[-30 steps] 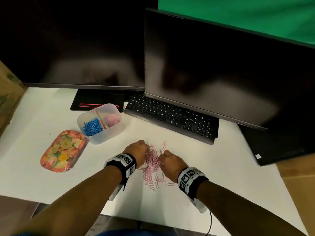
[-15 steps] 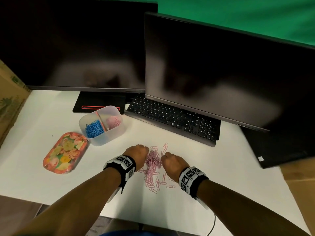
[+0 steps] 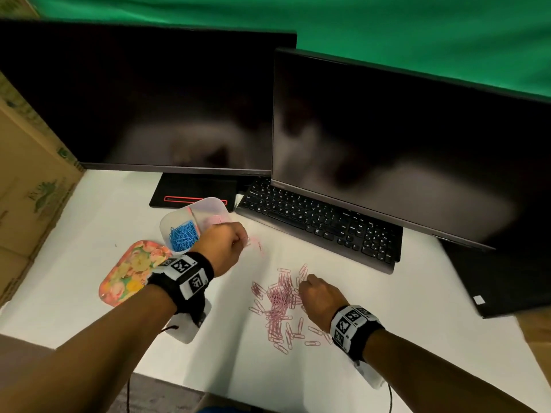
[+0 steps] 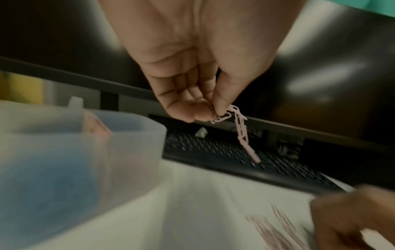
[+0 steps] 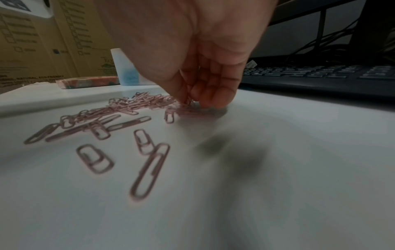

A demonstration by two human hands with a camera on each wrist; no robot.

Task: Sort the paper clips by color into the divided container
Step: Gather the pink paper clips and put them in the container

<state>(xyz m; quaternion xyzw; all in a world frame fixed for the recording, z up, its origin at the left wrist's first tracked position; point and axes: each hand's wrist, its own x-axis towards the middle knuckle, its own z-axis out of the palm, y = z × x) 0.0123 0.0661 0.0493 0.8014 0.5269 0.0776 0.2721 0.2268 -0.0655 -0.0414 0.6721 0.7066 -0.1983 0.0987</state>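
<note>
The cardboard box (image 5: 32,50) reads "NATURAL, ECO-FRIENDLY"; the keyboard (image 3: 319,225) shows QWERTY letters; other print is blurred.

Surface: white table (image 3: 89,234), bare in front of the left hand (image 3: 222,244).
Loose pile: pink paper clips (image 3: 278,299), flat on the table, touching the right hand (image 3: 320,295) on its left side, a few strays nearer the wrist.
Bin: translucent divided container (image 3: 208,204), just beyond the left hand; blue clips left, pink right.
Tray: floral tray (image 3: 131,272), left of the left wrist.
Keyboard: black keyboard (image 3: 322,225), beyond the right hand.
Screens: two dark monitors (image 3: 149,99), farthest from both hands.
</note>
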